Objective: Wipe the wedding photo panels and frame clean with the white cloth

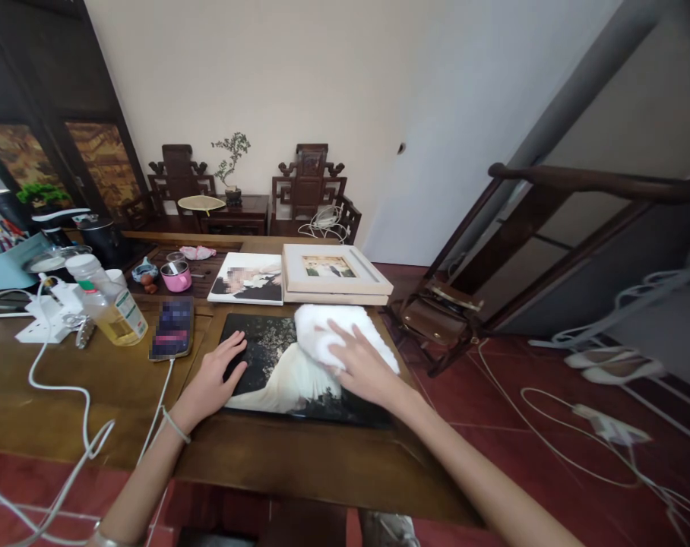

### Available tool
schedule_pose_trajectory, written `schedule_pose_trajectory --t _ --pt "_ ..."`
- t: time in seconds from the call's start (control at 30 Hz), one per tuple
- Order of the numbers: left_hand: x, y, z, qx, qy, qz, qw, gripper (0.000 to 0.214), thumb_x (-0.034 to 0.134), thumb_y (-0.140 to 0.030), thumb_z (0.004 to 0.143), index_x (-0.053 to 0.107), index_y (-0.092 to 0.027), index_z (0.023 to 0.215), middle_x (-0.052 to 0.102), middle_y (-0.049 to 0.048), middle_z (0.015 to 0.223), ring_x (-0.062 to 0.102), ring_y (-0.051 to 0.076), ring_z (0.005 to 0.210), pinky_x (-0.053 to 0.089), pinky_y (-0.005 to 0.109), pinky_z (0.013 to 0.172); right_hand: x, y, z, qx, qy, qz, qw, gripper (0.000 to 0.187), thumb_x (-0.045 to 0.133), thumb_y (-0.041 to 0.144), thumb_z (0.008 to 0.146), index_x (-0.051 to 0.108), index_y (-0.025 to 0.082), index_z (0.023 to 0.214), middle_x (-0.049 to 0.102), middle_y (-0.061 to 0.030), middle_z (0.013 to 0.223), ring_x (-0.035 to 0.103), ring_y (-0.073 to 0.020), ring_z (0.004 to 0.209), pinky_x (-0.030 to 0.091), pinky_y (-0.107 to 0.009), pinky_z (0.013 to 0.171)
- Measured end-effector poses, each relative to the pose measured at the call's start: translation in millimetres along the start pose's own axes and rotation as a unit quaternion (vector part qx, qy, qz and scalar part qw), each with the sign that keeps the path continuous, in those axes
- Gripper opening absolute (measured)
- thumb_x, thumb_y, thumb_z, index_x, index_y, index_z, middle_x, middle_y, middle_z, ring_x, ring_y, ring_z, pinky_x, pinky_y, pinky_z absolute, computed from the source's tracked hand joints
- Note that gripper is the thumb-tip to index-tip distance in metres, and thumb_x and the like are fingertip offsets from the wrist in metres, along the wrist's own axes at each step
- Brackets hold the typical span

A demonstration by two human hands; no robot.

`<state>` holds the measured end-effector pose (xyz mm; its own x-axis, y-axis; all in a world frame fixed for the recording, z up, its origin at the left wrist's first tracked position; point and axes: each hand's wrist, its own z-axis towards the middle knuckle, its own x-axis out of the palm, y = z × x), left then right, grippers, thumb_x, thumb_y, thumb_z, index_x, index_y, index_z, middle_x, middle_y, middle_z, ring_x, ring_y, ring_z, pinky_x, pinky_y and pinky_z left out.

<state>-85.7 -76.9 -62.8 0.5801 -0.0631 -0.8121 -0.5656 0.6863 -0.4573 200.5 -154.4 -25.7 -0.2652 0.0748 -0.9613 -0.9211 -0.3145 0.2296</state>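
Observation:
A dark, glossy photo panel [259, 380] with a pale, flowing dress printed on it lies flat on the wooden table [299, 471]. My left hand [223, 374] rests on the panel's left edge, fingers spread. A fluffy white cloth [368, 330] covers the panel's upper right part. On top of this cloth lies my right hand [359, 365], its fingers stretched apart and pressing down rather than visibly gripping. Just behind the panel are a smaller photo panel [248, 289] and a stack of light-framed pictures [373, 287].
Left of the panel lie a phone [172, 328] on a white cable, a bottle of yellow liquid [117, 313], a pink cup [177, 276] and a white power strip [47, 315]. A wooden chair [476, 258] with a brown bag [436, 323] stands right. Cables cross the red floor.

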Motion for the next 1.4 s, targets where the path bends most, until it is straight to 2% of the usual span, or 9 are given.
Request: schedule_pose_trajectory --t 0.17,0.47,0.57,0.83,0.93,1.03,1.2,1.3,1.4 --pt "0.0 0.0 0.2 -0.001 -0.001 -0.008 1.000 0.037 0.041 -0.031 0.092 0.051 -0.017 0.125 0.045 0.0114 0.140 0.037 0.022 0.133 0.032 0.046 0.109 8.8 -3.2 20.0 0.009 -0.011 -0.026 1.000 0.027 0.046 0.005 0.073 0.063 0.015 0.091 0.035 -0.0092 0.146 0.015 -0.0325 0.139 0.016 -0.063 0.107" --pt "0.6 -1.0 -0.3 -0.005 0.006 -0.001 1.000 0.040 0.040 -0.030 0.093 0.046 -0.018 0.131 0.043 0.0105 0.142 0.037 0.022 0.133 0.032 0.045 0.109 -12.9 91.8 -71.2 -0.067 0.165 0.097 0.979 0.044 0.049 0.009 0.058 0.068 0.022 0.096 0.032 -0.0025 0.148 0.013 -0.0325 0.139 0.006 -0.063 0.110" --pt "-0.6 -1.1 0.0 -0.003 0.012 0.004 1.000 0.041 0.040 -0.030 0.093 0.045 -0.018 0.132 0.043 0.0108 0.142 0.036 0.022 0.134 0.031 0.046 0.109 -9.9 79.2 -57.1 -0.062 0.129 0.087 0.986 0.040 0.048 0.008 0.062 0.066 0.019 0.095 0.034 -0.0043 0.147 0.016 -0.0289 0.139 0.009 -0.058 0.111" --pt "-1.5 -1.1 0.3 -0.007 0.011 0.002 1.000 0.041 0.041 -0.031 0.093 0.047 -0.018 0.131 0.043 0.0103 0.142 0.036 0.023 0.133 0.031 0.046 0.109 9.7 -1.2 37.0 0.031 -0.008 -0.029 0.999 0.028 0.043 0.018 0.086 0.061 0.009 0.105 0.047 -0.0217 0.135 0.025 -0.0325 0.136 0.019 -0.060 0.106" --pt "-0.7 -0.6 0.3 -0.004 0.005 -0.004 1.000 0.040 0.040 -0.031 0.093 0.047 -0.019 0.131 0.044 0.0096 0.141 0.036 0.022 0.134 0.031 0.045 0.110 10.6 12.1 34.6 0.036 -0.002 -0.036 0.999 0.031 0.045 0.012 0.080 0.062 0.010 0.106 0.043 -0.0187 0.140 0.022 -0.0349 0.136 0.017 -0.063 0.105" --pt "-0.2 -0.5 -0.1 -0.007 0.006 -0.003 1.000 0.041 0.040 -0.031 0.093 0.046 -0.019 0.132 0.044 0.0099 0.142 0.035 0.022 0.134 0.031 0.045 0.110 16.1 51.7 2.5 0.001 0.031 -0.015 0.999 0.039 0.049 0.009 0.070 0.064 0.015 0.105 0.034 -0.0131 0.147 0.014 -0.0361 0.138 0.009 -0.065 0.106" --pt "-0.8 -0.6 -0.3 -0.012 0.010 -0.003 1.000 0.041 0.040 -0.031 0.093 0.046 -0.021 0.132 0.043 0.0089 0.142 0.036 0.023 0.134 0.031 0.047 0.109 31.7 102.8 -45.3 -0.136 0.088 0.060 0.985 0.032 0.057 0.022 0.066 0.069 0.019 0.095 0.020 -0.0091 0.152 0.003 -0.0396 0.139 -0.003 -0.065 0.106" --pt "-1.1 0.1 0.1 -0.008 0.016 -0.001 1.000 0.041 0.039 -0.031 0.093 0.046 -0.020 0.132 0.043 0.0091 0.142 0.035 0.023 0.134 0.032 0.047 0.108 30.0 90.5 -35.1 -0.147 0.071 0.067 0.984 0.035 0.056 0.020 0.065 0.068 0.021 0.097 0.029 -0.0056 0.150 0.011 -0.0330 0.140 0.003 -0.059 0.110" --pt "-1.4 0.1 0.1 -0.005 0.016 0.001 1.000 0.041 0.039 -0.032 0.093 0.047 -0.019 0.132 0.043 0.0096 0.142 0.035 0.023 0.134 0.032 0.046 0.109 20.0 53.2 -3.3 -0.088 0.022 0.033 0.995 0.036 0.051 0.015 0.069 0.065 0.019 0.102 0.040 -0.0075 0.144 0.021 -0.0282 0.138 0.012 -0.053 0.112"
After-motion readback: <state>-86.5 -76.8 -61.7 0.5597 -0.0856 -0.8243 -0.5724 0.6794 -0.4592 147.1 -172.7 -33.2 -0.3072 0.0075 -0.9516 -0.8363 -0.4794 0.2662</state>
